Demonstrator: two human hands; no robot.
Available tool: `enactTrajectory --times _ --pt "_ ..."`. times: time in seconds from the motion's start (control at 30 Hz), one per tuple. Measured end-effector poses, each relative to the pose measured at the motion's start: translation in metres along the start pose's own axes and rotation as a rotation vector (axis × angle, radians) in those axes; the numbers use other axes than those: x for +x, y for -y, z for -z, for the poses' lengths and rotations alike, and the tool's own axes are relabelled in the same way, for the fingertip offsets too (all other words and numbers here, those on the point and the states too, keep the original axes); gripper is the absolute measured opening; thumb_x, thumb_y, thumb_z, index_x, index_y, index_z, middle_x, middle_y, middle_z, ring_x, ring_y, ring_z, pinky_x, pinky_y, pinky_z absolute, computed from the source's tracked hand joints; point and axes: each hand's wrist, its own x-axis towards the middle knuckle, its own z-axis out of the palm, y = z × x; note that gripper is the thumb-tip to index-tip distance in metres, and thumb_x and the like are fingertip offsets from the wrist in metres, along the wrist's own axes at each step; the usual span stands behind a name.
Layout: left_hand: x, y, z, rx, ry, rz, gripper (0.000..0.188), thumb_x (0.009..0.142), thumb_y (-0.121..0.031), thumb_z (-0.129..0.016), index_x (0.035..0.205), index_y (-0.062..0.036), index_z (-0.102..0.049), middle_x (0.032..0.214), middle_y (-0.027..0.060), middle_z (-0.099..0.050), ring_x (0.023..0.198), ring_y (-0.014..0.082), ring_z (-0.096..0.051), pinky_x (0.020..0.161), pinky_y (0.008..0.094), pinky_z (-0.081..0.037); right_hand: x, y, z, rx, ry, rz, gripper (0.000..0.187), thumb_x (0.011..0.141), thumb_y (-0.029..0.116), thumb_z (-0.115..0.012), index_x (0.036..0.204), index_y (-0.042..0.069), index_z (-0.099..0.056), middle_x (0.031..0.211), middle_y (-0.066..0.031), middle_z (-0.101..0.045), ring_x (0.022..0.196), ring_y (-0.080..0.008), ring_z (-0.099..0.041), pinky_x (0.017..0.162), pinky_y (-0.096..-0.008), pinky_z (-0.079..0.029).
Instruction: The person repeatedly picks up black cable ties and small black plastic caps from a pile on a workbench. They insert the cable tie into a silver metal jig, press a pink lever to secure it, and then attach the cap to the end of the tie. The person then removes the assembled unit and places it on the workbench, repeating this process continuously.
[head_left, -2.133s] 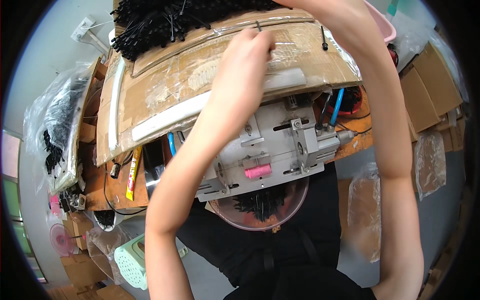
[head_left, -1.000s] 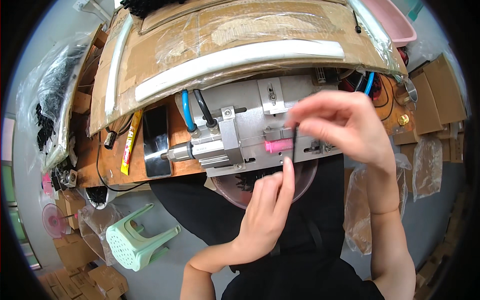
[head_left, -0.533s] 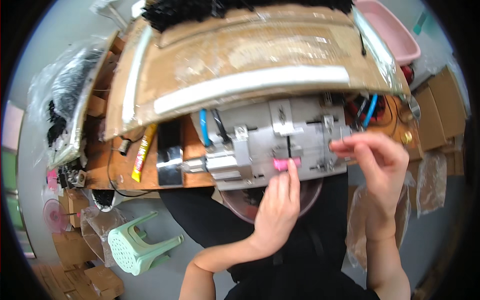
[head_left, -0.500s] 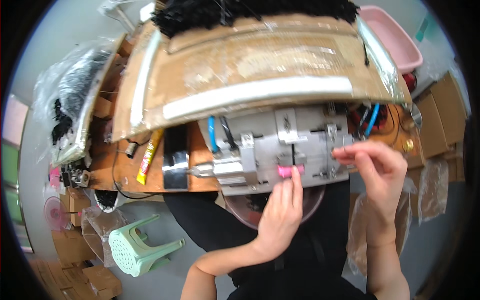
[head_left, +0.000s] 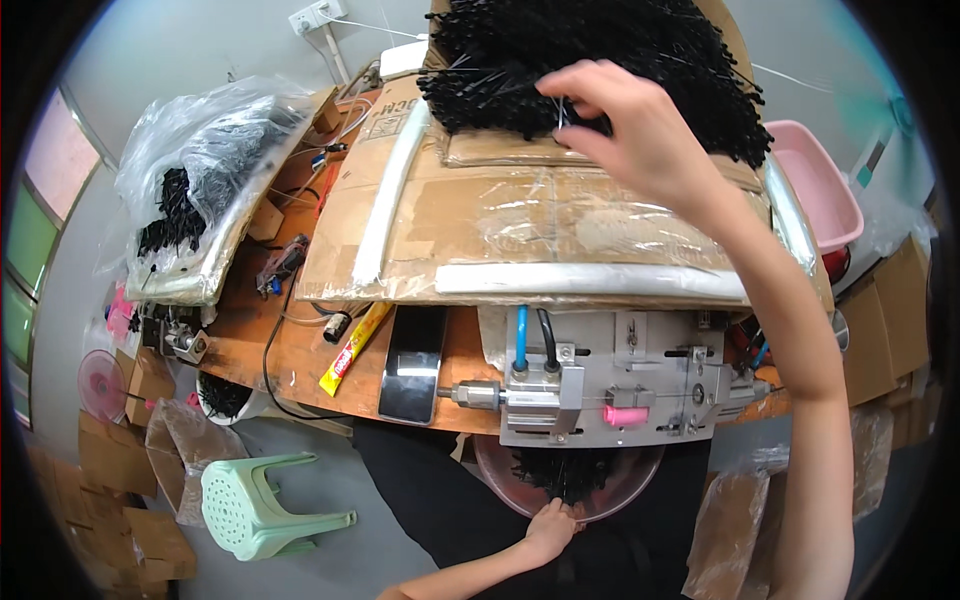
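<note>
My right hand (head_left: 635, 135) reaches over the front of a big heap of thin black stick-like parts (head_left: 600, 50). Its thumb and fingers are apart, with a thin pale sliver visible between them; no grip on it shows. Low down, my left hand (head_left: 552, 528) is closed at the near rim of a translucent pinkish basin (head_left: 640, 485). More black stick-like parts (head_left: 565, 472) lie in that basin, beside the fingertips; what the fingers hold is hidden. Between the hands stands a metal clamping fixture (head_left: 650, 385) with a pink piece (head_left: 625, 415) on its front.
A taped cardboard sheet (head_left: 580, 225) carries the heap above the wooden bench (head_left: 260, 345). Left of the fixture lie a black phone (head_left: 412, 365) and a yellow tube (head_left: 355, 350). A green stool (head_left: 235, 505) is on the floor; a pink tub (head_left: 815, 185) stands far right.
My right hand has gone from the fixture's right side up to the heap. My left hand has left the pink piece and dropped to the basin. The view has shifted upward.
</note>
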Motion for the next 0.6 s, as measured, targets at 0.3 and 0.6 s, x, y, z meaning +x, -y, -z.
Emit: enactTrajectory --times 0.3,0.6 --pt "0.008 0.006 0.017 -0.058 0.302 -0.007 0.027 0.090 -0.017 -0.049 0.105 -0.0068 -0.070 0.104 0.0093 -0.069 0.110 0.0256 -0.057 0.089 0.0342 -0.051 0.137 -0.047 -0.086 -0.409 0.850 -0.100 0.088 0.067 0.004 -0.073 0.146 -0.004 -0.034 0.149 -0.0206 -0.039 0.139 -0.0310 -0.038 0.114 -0.0346 -0.036" --pt "-0.012 0.029 0.009 -0.364 0.050 -0.114 0.036 0.097 -0.021 -0.051 0.126 -0.0021 -0.059 0.117 0.0104 -0.064 0.107 0.0283 -0.057 0.091 0.0350 -0.051 0.157 -0.084 -0.134 -0.284 0.810 -0.062 0.091 0.061 0.010 -0.069 0.145 0.002 -0.035 0.111 -0.0245 -0.065 0.105 -0.0369 -0.063 0.105 -0.0374 -0.041"
